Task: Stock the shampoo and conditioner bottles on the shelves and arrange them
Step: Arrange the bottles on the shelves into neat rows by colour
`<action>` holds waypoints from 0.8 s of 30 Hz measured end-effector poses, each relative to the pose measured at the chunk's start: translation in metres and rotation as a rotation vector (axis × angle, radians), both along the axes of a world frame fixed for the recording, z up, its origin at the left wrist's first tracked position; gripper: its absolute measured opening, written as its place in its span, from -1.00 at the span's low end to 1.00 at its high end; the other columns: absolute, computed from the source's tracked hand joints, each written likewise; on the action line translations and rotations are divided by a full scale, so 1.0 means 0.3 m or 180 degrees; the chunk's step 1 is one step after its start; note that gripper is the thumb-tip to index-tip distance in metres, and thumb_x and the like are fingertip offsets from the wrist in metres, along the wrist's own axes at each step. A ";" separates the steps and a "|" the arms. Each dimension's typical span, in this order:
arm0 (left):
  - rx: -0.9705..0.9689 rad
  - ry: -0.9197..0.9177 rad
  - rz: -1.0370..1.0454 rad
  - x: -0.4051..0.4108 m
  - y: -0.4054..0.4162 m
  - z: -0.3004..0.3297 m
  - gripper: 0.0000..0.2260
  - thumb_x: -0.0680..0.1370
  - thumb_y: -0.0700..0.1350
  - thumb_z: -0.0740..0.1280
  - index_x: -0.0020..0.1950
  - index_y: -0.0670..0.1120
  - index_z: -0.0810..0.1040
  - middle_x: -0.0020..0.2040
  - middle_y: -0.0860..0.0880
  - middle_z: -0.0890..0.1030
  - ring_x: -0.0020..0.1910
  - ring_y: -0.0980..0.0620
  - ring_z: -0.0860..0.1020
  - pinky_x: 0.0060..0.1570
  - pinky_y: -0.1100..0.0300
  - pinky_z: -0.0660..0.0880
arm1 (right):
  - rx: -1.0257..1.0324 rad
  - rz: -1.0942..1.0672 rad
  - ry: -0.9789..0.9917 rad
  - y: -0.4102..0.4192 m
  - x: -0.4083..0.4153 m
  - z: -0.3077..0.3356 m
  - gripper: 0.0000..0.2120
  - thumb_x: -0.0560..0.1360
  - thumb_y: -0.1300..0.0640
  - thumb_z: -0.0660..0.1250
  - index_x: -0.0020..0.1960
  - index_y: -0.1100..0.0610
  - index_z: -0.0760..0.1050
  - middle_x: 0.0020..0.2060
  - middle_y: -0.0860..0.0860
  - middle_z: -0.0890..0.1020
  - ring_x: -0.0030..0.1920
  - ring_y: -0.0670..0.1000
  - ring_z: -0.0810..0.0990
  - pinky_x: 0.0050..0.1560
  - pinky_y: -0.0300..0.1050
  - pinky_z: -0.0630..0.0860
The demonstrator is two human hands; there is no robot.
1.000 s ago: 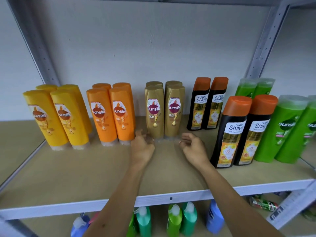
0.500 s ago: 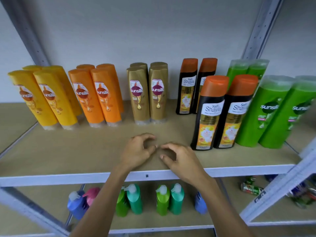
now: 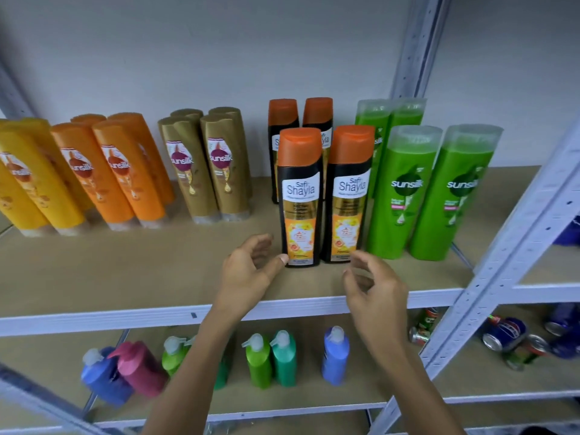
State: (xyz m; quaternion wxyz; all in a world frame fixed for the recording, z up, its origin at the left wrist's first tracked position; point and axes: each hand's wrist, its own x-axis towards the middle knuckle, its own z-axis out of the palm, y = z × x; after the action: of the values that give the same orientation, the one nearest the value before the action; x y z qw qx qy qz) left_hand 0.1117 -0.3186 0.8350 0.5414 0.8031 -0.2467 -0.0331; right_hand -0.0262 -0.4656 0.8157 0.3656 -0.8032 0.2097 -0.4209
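Two black Safi Shayla bottles with orange caps stand side by side near the shelf's front, the left one (image 3: 299, 196) and the right one (image 3: 348, 193). Two more of them (image 3: 282, 117) stand behind. My left hand (image 3: 251, 271) is at the base of the front left bottle, thumb tip touching its lower left corner, fingers loosely curved and holding nothing. My right hand (image 3: 373, 290) hovers just in front of the right bottle's base, fingers loosely curled, empty. Yellow (image 3: 31, 183), orange (image 3: 122, 174) and gold (image 3: 201, 171) Sunsilk bottles stand to the left, green ones (image 3: 405, 189) to the right.
The wooden shelf board (image 3: 125, 268) has bare room in front of the left rows. A white metal upright (image 3: 508, 255) slants down the right side. Pump bottles (image 3: 270, 359) stand on the shelf below, and drink cans (image 3: 505, 334) lie at lower right.
Both hands drew back from the gold bottles, then shifted right to the base of the front black bottles. The view also swung right and down.
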 end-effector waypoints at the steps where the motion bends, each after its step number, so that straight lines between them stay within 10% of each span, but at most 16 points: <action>1: -0.0058 0.0041 0.0012 -0.010 -0.023 0.001 -0.50 0.43 -0.08 0.50 0.32 -0.11 0.47 0.18 -0.02 0.60 0.14 0.05 0.57 0.20 0.10 0.51 | -0.0064 -0.0054 0.0025 -0.020 0.000 0.000 -0.66 0.45 0.29 0.38 0.22 0.18 0.54 0.02 0.07 0.63 -0.02 0.04 0.63 0.03 0.08 0.59; 9: -0.0262 -0.0065 0.0558 -0.066 -0.120 0.006 -0.53 0.39 -0.09 0.54 0.25 -0.10 0.52 0.01 0.05 0.64 0.01 0.14 0.61 0.13 0.13 0.55 | -0.0189 0.0005 0.0760 -0.082 0.070 0.032 -0.43 0.46 0.10 0.41 0.40 0.21 0.33 0.07 0.15 0.60 -0.03 0.14 0.61 0.05 0.05 0.54; 24: -0.0007 -0.0244 0.0904 -0.015 -0.155 0.009 -0.69 0.47 -0.11 0.46 0.19 -0.12 0.55 0.03 0.02 0.67 0.01 0.12 0.60 0.06 0.25 0.46 | -0.0173 0.0000 0.1118 -0.080 0.162 0.103 -0.68 0.51 0.10 0.37 0.14 0.20 0.33 0.08 0.13 0.50 0.08 0.20 0.53 -0.04 -0.01 0.41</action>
State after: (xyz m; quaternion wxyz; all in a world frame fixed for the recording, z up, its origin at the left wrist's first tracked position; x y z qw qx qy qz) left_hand 0.1073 -0.3652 0.8376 0.5316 0.8300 -0.1512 0.0747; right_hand 0.0225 -0.4896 0.8466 0.3014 -0.8740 0.2589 -0.2797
